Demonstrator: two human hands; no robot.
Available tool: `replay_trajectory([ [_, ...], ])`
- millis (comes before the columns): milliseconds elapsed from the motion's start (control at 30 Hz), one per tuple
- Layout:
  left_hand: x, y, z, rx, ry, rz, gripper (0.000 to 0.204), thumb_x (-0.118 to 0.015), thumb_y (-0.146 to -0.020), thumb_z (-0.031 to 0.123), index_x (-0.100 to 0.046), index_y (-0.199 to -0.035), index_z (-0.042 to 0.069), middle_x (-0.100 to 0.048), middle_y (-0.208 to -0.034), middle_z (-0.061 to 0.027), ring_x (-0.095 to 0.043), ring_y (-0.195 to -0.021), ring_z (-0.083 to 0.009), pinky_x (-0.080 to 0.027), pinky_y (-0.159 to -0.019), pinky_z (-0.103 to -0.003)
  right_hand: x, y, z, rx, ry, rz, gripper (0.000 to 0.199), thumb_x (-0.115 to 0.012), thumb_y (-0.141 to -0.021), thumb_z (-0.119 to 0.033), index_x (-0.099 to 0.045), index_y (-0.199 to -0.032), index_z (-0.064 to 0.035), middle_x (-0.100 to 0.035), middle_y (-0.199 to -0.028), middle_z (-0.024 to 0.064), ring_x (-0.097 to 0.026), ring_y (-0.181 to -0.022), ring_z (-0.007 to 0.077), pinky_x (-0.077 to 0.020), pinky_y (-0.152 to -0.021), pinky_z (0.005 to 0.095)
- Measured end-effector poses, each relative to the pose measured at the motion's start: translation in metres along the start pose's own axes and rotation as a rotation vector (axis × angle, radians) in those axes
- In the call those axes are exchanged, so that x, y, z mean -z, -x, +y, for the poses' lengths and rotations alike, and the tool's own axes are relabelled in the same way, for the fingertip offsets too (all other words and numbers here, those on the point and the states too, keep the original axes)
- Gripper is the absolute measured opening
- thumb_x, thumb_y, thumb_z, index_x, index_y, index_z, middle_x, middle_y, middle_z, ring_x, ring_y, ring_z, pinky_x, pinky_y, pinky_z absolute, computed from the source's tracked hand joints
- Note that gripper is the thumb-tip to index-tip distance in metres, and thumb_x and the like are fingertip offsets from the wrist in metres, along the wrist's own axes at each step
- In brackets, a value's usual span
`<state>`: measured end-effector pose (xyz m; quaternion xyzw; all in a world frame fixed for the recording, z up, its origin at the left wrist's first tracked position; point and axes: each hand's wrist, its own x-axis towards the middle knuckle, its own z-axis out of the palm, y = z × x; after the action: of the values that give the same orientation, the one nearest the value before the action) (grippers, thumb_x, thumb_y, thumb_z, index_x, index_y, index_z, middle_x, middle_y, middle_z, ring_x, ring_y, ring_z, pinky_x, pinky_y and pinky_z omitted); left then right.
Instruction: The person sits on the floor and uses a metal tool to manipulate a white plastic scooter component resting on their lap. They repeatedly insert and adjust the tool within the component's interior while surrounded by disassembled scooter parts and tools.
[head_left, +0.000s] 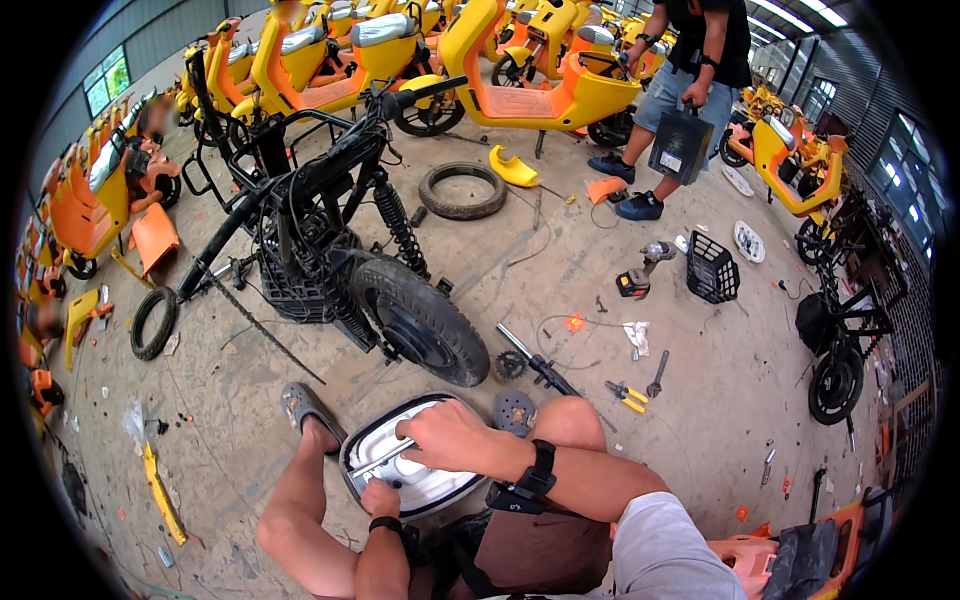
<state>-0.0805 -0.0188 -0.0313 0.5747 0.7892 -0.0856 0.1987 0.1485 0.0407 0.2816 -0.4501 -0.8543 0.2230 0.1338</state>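
A scooter seat (440,482) lies underside up between my legs, its pale inner shell ringed by a black rim. My right hand (445,437) reaches across it, fingers closed around a slim silver metal bar-shaped tool (383,460). That tool slants down to the left over the shell. My left hand (380,497) is low over the near left part of the seat, close below the tool. Its fingers are curled in, and what they grip is too small to make out.
Ahead stands a stripped black scooter frame (310,200) with its wheel (420,320) near the seat. On the right floor lie yellow-handled pliers (628,396), a wrench (658,373), a cordless drill (645,268) and a black basket (711,268). Another person holds a black box (681,145).
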Motion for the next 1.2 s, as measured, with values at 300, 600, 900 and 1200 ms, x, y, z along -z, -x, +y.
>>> replay_trajectory([
  [300,0.006,0.001,0.001,-0.001,0.012,-0.012,0.023,-0.054,-0.091,0.020,-0.069,-0.096,0.003,-0.071,-0.097,-0.0159,-0.070,-0.092,-0.0336,-0.056,-0.080,-0.043,0.001,0.001,-0.001,-0.003,0.002,-0.008,0.030,-0.072,-0.079,-0.029,-0.071,-0.097,-0.0047,-0.070,-0.078,0.0170,-0.068,-0.077,0.0340,-0.0527,-0.069,0.0431],
  [600,0.003,0.001,0.002,-0.018,0.023,0.018,0.021,-0.055,-0.091,0.018,-0.069,-0.095,0.003,-0.071,-0.097,-0.0165,-0.070,-0.091,-0.0332,-0.056,-0.079,-0.043,-0.003,-0.002,-0.001,0.013,0.008,-0.014,0.030,-0.072,-0.078,-0.029,-0.071,-0.096,-0.0054,-0.069,-0.076,0.0161,-0.068,-0.075,0.0334,-0.0524,-0.068,0.0425],
  [900,-0.007,-0.002,0.003,0.070,0.102,0.037,0.020,-0.055,-0.090,0.018,-0.066,-0.096,0.002,-0.070,-0.096,-0.0180,-0.069,-0.093,-0.0356,-0.056,-0.081,-0.045,-0.002,-0.003,-0.003,0.030,0.029,-0.022,0.028,-0.072,-0.079,-0.030,-0.071,-0.096,-0.0063,-0.068,-0.074,0.0149,-0.067,-0.073,0.0323,-0.0510,-0.065,0.0432],
  [1200,-0.003,0.000,0.001,0.090,0.137,0.052,0.020,-0.055,-0.087,0.016,-0.067,-0.096,0.003,-0.070,-0.096,-0.0185,-0.069,-0.091,-0.0370,-0.056,-0.080,-0.046,-0.001,-0.004,-0.005,0.031,0.045,-0.026,0.029,-0.071,-0.080,-0.031,-0.071,-0.096,-0.0067,-0.068,-0.076,0.0144,-0.067,-0.073,0.0326,-0.0512,-0.065,0.0434],
])
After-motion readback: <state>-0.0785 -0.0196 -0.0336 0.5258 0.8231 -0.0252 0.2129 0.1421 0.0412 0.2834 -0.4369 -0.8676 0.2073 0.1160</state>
